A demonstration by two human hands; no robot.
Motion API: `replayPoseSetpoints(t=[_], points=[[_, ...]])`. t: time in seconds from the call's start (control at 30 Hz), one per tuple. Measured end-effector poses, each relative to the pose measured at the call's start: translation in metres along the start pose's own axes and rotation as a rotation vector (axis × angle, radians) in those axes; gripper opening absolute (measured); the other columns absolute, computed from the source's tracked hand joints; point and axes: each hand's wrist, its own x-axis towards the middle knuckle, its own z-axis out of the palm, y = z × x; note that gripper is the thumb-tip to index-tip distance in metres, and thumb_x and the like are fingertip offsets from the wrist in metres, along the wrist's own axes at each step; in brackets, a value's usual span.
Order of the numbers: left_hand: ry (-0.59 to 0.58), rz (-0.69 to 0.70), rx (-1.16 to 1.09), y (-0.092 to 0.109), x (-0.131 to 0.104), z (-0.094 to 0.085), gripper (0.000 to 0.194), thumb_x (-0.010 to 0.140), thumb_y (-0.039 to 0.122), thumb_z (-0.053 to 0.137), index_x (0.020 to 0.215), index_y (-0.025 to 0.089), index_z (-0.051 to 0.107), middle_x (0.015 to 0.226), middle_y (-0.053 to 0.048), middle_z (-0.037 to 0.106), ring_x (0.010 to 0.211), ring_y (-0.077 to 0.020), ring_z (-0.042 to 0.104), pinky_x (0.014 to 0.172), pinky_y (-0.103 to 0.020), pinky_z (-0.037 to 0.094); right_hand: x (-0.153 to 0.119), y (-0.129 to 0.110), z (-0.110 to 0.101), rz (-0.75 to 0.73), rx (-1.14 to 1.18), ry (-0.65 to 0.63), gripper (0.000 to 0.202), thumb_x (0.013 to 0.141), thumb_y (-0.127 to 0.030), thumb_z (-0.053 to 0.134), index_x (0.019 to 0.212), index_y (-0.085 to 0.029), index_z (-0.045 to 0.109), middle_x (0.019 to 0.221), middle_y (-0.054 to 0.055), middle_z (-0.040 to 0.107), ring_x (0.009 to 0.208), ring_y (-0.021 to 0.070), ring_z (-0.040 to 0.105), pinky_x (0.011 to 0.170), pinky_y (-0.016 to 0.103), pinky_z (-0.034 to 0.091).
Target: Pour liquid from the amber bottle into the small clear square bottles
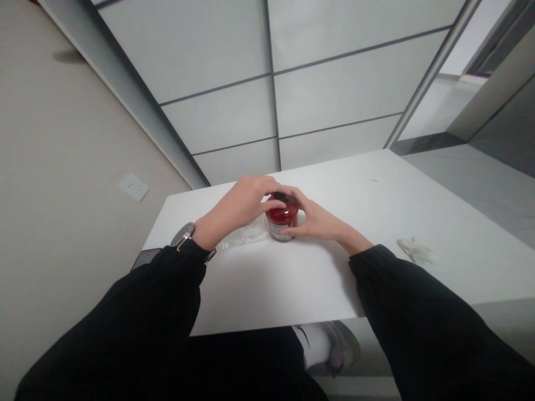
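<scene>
A red, rounded glass jar (281, 215) with a dark top and a pale label stands upright on the white table (251, 289). My left hand (251, 200) reaches over from the left, its fingers curled round the dark top and its thumb across the front of the jar. My right hand (314, 220) wraps the jar's right side, with the thumb low over the label and the fingers up near the top. Flat on the table, just left of the jar and partly under my left hand, lies a clear plastic wrapper (244, 236).
A phone (145, 258) lies at the table's left edge, beside my watch (183, 235). A crumpled whitish piece (415, 250) is on the right part of the table. Behind the table stand panelled doors (338, 89); a wall socket (134, 187) is at left.
</scene>
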Motion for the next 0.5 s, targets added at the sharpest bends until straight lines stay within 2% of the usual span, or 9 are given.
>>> replayPoseSetpoints(t=[0.07, 0.13, 0.2, 0.3, 0.4, 0.5], points=[[0.015, -0.066, 0.076, 0.002, 0.003, 0.004, 0.013, 0.101, 0.029, 0.072, 0.107, 0.020, 0.080, 0.103, -0.007, 0.081, 0.093, -0.0222, 0.072, 0.084, -0.033, 0.050, 0.000, 0.000, 0.002, -0.004, -0.022, -0.002, 0.091, 0.081, -0.041, 0.088, 0.157, -0.027, 0.041, 0.161, 0.018, 0.053, 0.144, 0.0354, 0.059, 0.120, 0.060, 0.050], [0.028, -0.135, 0.152, 0.006, 0.005, 0.007, 0.018, 0.101, 0.035, 0.071, 0.103, 0.017, 0.076, 0.094, -0.006, 0.076, 0.084, -0.0213, 0.066, 0.077, -0.033, 0.045, 0.001, 0.001, 0.002, -0.005, -0.036, -0.009, 0.090, 0.081, -0.039, 0.087, 0.157, -0.026, 0.041, 0.160, 0.018, 0.055, 0.143, 0.0359, 0.060, 0.120, 0.059, 0.051], [0.003, -0.178, 0.139, 0.010, 0.005, 0.005, 0.025, 0.100, 0.038, 0.071, 0.114, 0.017, 0.073, 0.085, -0.003, 0.071, 0.077, -0.0195, 0.061, 0.072, -0.031, 0.042, 0.000, 0.002, 0.001, -0.004, -0.048, -0.014, 0.092, 0.080, -0.040, 0.088, 0.158, -0.025, 0.041, 0.160, 0.019, 0.055, 0.143, 0.0368, 0.060, 0.120, 0.060, 0.050], [-0.119, -0.208, 0.011, 0.013, 0.003, -0.006, 0.032, 0.100, 0.035, 0.067, 0.129, 0.022, 0.070, 0.073, 0.004, 0.061, 0.066, -0.0160, 0.055, 0.067, -0.029, 0.038, 0.000, 0.004, -0.001, -0.004, -0.060, -0.019, 0.095, 0.079, -0.040, 0.087, 0.160, -0.025, 0.039, 0.158, 0.018, 0.058, 0.142, 0.0375, 0.061, 0.121, 0.062, 0.049], [-0.183, -0.218, -0.008, 0.012, 0.003, -0.014, 0.031, 0.099, 0.027, 0.060, 0.127, 0.025, 0.073, 0.070, 0.005, 0.059, 0.061, -0.0141, 0.053, 0.065, -0.028, 0.036, 0.000, 0.004, -0.001, -0.001, -0.064, -0.025, 0.093, 0.080, -0.040, 0.086, 0.160, -0.025, 0.040, 0.153, 0.018, 0.062, 0.137, 0.0374, 0.064, 0.119, 0.063, 0.051], [-0.137, -0.229, 0.074, 0.011, 0.009, -0.010, 0.027, 0.100, 0.035, 0.063, 0.121, 0.024, 0.075, 0.071, 0.003, 0.063, 0.062, -0.0147, 0.053, 0.064, -0.029, 0.034, 0.000, 0.003, -0.002, -0.001, -0.056, -0.033, 0.093, 0.081, -0.041, 0.086, 0.160, -0.024, 0.040, 0.156, 0.018, 0.060, 0.140, 0.0373, 0.062, 0.119, 0.061, 0.051]])
